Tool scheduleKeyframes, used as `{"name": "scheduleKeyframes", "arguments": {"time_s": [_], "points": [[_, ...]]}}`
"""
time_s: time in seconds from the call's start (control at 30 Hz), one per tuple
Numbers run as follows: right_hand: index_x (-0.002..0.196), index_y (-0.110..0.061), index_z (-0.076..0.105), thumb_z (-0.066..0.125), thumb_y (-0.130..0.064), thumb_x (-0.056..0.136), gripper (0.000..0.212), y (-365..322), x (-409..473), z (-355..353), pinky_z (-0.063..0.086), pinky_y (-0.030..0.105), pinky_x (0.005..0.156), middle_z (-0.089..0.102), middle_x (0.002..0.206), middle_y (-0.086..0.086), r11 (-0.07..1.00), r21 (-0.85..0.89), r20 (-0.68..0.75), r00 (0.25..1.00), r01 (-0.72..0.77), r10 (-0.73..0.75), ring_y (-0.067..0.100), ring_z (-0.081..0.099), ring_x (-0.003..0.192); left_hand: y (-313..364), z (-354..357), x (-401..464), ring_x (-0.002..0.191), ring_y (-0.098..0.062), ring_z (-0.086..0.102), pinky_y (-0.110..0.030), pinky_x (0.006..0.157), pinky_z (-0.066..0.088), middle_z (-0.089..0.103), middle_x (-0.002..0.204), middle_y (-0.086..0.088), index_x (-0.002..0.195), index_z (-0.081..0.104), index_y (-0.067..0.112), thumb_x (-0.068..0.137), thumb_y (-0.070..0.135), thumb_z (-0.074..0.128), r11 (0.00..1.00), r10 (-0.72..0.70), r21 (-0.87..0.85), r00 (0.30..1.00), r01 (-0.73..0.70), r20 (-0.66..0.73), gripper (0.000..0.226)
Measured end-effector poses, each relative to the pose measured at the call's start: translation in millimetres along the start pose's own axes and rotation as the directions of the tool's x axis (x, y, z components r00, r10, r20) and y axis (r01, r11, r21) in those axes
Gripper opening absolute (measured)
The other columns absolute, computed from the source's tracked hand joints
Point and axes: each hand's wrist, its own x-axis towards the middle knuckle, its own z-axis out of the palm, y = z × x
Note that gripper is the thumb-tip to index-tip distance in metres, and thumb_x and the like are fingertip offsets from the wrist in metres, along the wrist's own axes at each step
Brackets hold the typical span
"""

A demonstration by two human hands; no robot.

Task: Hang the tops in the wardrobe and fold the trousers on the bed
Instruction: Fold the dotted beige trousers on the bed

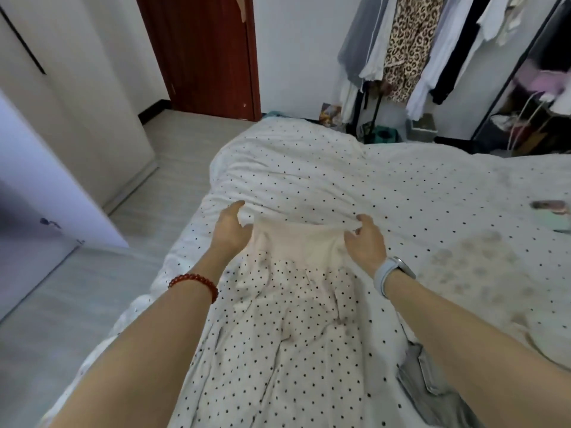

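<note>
Two hands share one garment here, and we read it left to right. Our left hand (pixel 230 225), above a red bead bracelet (pixel 194 284), pinches the left corner of the plain cream waistband of the dotted trousers (pixel 287 319), thumb up and fingers curled under the cloth. Our right hand (pixel 364 239), above a pale wrist watch (pixel 391 271), nips the opposite corner between thumb and fingertips. So both hands are clamped on the waistband, which is stretched between them.

The trousers lie on the bed (pixel 432 193), whose cover carries nearly the same dots. Their long axis runs from the waistband, farthest from us, back toward our body, with the legs rumpled between our forearms. Neither hand is nearer; the grips sit level at the far end. We judge the next fold turns on that: the cloth trails toward us from the grip, so the legs need smoothing before anything is doubled over.

A grey garment (pixel 432 384) lies just beside our right forearm. On the far right, clothes hang on a rack (pixel 411 47).

We can read no brand, label or writing anywhere.
</note>
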Motion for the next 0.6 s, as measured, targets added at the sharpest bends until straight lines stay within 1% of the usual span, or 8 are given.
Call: {"name": "scheduleKeyframes", "arguments": {"time_s": [0.07,0.17,0.23,0.33,0.4,0.47,0.53,0.6], "points": [[0.147,-0.013,0.02,0.04,-0.018,0.098,0.053,16,-15,9,0.039,0.03,0.085,0.034,0.139,0.015,0.995,-0.093,0.064,0.998,0.03,-0.024,0.032,0.049,0.115,-19,13,-13,0.13,-0.031,0.041,-0.039,0.105,0.037,0.028,0.15,-0.011,0.145,0.027,0.013,0.093,0.012,0.054,0.999,-0.041,-0.02,0.998,0.042,0.056,0.059],[0.148,-0.016,0.019,0.032,-0.021,0.1,0.05,48,-60,33,0.033,0.037,0.104,0.022,0.151,0.012,0.934,-0.293,0.194,0.969,0.203,-0.15,0.03,0.036,0.131,-57,27,-68,0.133,-0.025,0.036,-0.031,0.108,0.03,0.031,0.148,-0.01,0.144,0.031,0.011,0.096,0.013,0.048,0.996,-0.076,-0.042,0.995,0.079,0.059,0.051],[0.144,-0.016,0.03,0.025,-0.027,0.098,0.047,68,-101,53,0.024,0.047,0.112,0.03,0.149,0.012,0.846,-0.409,0.285,0.929,0.342,-0.238,0.029,0.031,0.136,-87,34,-121,0.13,-0.024,0.04,-0.033,0.108,0.032,0.041,0.142,-0.01,0.138,0.041,0.008,0.096,0.015,0.046,0.997,-0.075,-0.02,0.996,0.076,0.038,0.042],[0.13,-0.016,0.051,0.028,-0.03,0.09,0.048,99,-171,89,0.036,0.061,0.1,0.051,0.134,0.014,0.696,-0.481,0.436,0.834,0.534,-0.339,0.035,0.046,0.127,-146,48,-210,0.123,-0.032,0.048,-0.052,0.103,0.038,0.053,0.133,-0.014,0.131,0.051,0.004,0.091,0.028,0.039,0.978,-0.169,0.126,0.986,0.167,0.007,0.048],[0.124,-0.018,0.054,0.032,-0.029,0.086,0.045,114,-215,106,0.041,0.06,0.095,0.054,0.131,0.013,0.657,-0.478,0.469,0.802,0.582,-0.369,0.034,0.049,0.124,-174,50,-261,0.129,-0.034,0.042,-0.055,0.108,0.029,0.047,0.138,-0.014,0.133,0.049,0.007,0.091,0.024,0.045,0.935,-0.268,0.234,0.963,0.268,-0.034,0.046],[0.122,-0.02,0.054,0.031,-0.028,0.087,0.043,127,-256,122,0.038,0.058,0.1,0.051,0.134,0.013,0.644,-0.494,0.48,0.801,0.584,-0.358,0.032,0.044,0.128,-190,45,-309,0.132,-0.031,0.036,-0.052,0.112,0.02,0.042,0.142,-0.011,0.134,0.048,0.009,0.091,0.015,0.052,0.882,-0.35,0.306,0.933,0.358,-0.083,0.044],[0.124,-0.018,0.053,0.029,-0.029,0.089,0.044,137,-288,130,0.03,0.056,0.107,0.047,0.138,0.014,0.669,-0.514,0.455,0.832,0.537,-0.318,0.031,0.04,0.131,-202,37,-346,0.131,-0.032,0.037,-0.053,0.11,0.019,0.045,0.14,-0.012,0.13,0.052,0.008,0.088,0.012,0.056,0.866,-0.351,0.33,0.926,0.376,-0.135,0.042],[0.125,-0.016,0.055,0.029,-0.03,0.089,0.046,142,-322,138,0.028,0.055,0.106,0.048,0.137,0.016,0.685,-0.531,0.445,0.852,0.5,-0.276,0.032,0.043,0.13,-217,26,-377,0.13,-0.033,0.038,-0.053,0.108,0.021,0.046,0.138,-0.012,0.129,0.053,0.008,0.088,0.012,0.058,0.846,-0.385,0.326,0.906,0.422,-0.173,0.042]]}}
